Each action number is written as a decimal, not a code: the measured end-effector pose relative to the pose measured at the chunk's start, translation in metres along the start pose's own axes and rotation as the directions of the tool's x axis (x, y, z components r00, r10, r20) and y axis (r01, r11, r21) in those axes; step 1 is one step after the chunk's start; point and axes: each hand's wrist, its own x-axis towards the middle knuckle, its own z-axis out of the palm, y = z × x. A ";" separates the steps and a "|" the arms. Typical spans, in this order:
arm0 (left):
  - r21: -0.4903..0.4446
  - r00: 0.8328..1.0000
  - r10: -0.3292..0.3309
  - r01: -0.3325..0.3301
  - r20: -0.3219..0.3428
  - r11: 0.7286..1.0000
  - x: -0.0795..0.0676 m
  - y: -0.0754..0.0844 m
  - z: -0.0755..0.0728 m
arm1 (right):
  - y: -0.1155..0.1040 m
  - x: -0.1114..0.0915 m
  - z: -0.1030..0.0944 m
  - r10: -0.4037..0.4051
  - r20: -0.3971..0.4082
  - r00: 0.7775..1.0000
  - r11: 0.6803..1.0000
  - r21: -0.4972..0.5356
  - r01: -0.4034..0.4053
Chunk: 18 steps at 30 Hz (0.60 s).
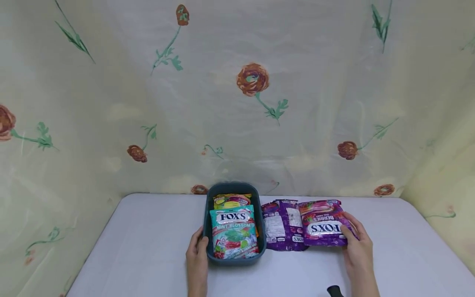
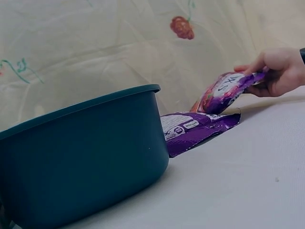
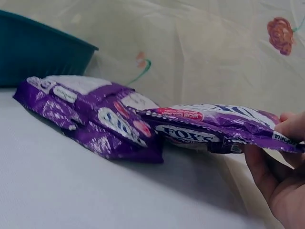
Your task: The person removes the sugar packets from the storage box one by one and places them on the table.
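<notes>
My right hand (image 1: 359, 245) pinches the right edge of a purple Fox's Berries candy bag (image 1: 323, 229), thumb on top and fingers beneath. That edge is raised off the table in the right wrist view, and the bag's other end overlaps a second purple candy bag (image 1: 275, 231), which lies back side up. My left hand (image 1: 197, 253) rests with its fingers and thumb against the left wall of a dark teal plastic basket (image 1: 261, 231). Inside the basket, a green Fox's Mint Blossom candy bag (image 1: 234, 233) lies over a yellow candy bag (image 1: 231, 201).
The white table (image 1: 148, 247) backs onto a cream floral curtain (image 1: 208, 103). The second purple bag lies right beside the basket's right wall. A small black object (image 1: 335, 291) shows at the bottom edge of the head view, left of the right forearm.
</notes>
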 end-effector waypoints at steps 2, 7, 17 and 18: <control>-0.004 1.000 0.013 -0.013 0.001 1.000 -0.001 -0.001 -0.001 | 0.002 0.001 -0.003 0.019 -0.050 0.999 0.998 -0.056 -0.022; -0.008 0.999 0.038 -0.038 0.011 0.999 -0.003 -0.001 -0.002 | 0.010 0.005 -0.009 -0.037 -0.120 0.992 0.946 -0.323 -0.004; -0.003 1.000 0.013 -0.013 0.011 1.000 -0.001 -0.001 -0.002 | 0.021 0.005 -0.011 -0.336 -0.050 0.941 0.621 -0.763 0.181; -0.002 1.000 0.014 -0.014 0.012 1.000 0.000 -0.001 -0.002 | 0.021 0.005 -0.011 -0.351 -0.041 0.935 0.602 -0.775 0.192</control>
